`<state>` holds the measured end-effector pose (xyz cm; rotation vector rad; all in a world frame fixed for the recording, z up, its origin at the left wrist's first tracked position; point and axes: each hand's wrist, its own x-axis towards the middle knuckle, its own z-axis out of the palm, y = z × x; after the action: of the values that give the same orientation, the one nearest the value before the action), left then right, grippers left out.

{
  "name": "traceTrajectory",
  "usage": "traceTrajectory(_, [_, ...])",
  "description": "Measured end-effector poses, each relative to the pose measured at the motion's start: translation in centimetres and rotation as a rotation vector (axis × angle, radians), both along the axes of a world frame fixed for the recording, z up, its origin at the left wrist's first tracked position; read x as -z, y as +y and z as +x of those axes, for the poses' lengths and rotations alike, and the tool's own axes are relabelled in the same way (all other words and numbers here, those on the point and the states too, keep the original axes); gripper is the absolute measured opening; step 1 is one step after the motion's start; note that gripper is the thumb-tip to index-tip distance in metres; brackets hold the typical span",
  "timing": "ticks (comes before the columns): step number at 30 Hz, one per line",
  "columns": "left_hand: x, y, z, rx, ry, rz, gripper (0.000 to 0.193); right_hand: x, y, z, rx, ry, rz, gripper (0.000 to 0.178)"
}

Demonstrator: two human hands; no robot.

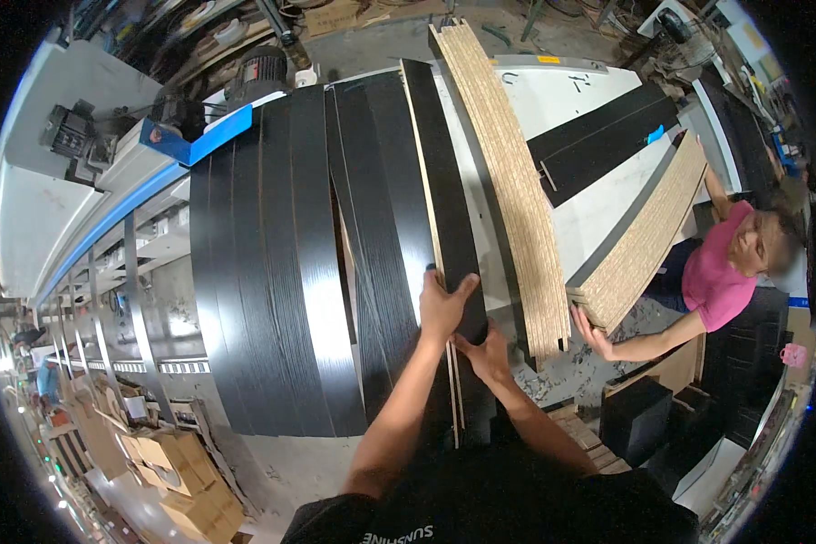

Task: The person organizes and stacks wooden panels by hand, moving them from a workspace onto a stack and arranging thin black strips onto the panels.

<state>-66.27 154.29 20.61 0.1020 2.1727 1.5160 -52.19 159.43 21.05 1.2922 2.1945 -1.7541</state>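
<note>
A long narrow black board (449, 195) with a pale raw edge runs away from me over the table; another pale edge shows beside it near my body. My left hand (442, 306) grips it partway along, thumb across the black face. Closer to my body, my right hand (487, 352) is closed round its right side; the fingertips are partly hidden. To the left, several black boards (286, 227) with faint wood grain lie side by side. On the right stands a long stack of boards (508, 181), pale edges up, apart from my hands.
A co-worker in a pink top (721, 263) holds another stack of boards (644, 240) at the right. Two black boards (598, 136) lie on the white tabletop (567, 86). Beyond the left boards are a blue-edged machine (109, 227) and a motor (258, 72). Cardboard boxes (177, 462) stand lower left.
</note>
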Motion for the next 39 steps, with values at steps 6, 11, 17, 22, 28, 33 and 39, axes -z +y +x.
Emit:
traceTrajectory(6, [-3.0,3.8,-2.6,-0.04,0.336,-0.127,0.038,-2.2,4.0,-3.1,-0.104,0.025,-0.034,0.089])
traceTrajectory(11, [-2.2,7.8,-6.9,-0.114,0.4,-0.279,0.037,-1.6,12.6,-4.2,-0.131,0.058,0.989,0.096])
traceTrajectory(17, [1.2,11.6,-5.2,-0.124,0.617,-0.421,0.033,3.5,19.6,-2.9,-0.044,-0.1,0.509,0.096])
traceTrajectory(22, [-1.6,11.6,-3.1,-0.129,0.387,-0.42,0.028,4.3,19.7,-2.3,0.035,-0.183,0.551,0.089])
traceTrajectory(28, [-0.2,11.8,-3.0,-0.228,0.548,-0.396,0.032,3.1,18.9,-3.3,-0.031,-0.206,0.562,0.088])
traceTrajectory(33, [3.0,12.5,-4.5,-0.199,0.598,-0.477,0.029,3.2,18.6,-2.7,0.0,-0.143,0.648,0.095])
traceTrajectory(39, [3.2,11.5,-3.9,-0.224,0.503,-0.319,0.029,3.3,18.8,-2.7,-0.021,-0.062,0.636,0.1])
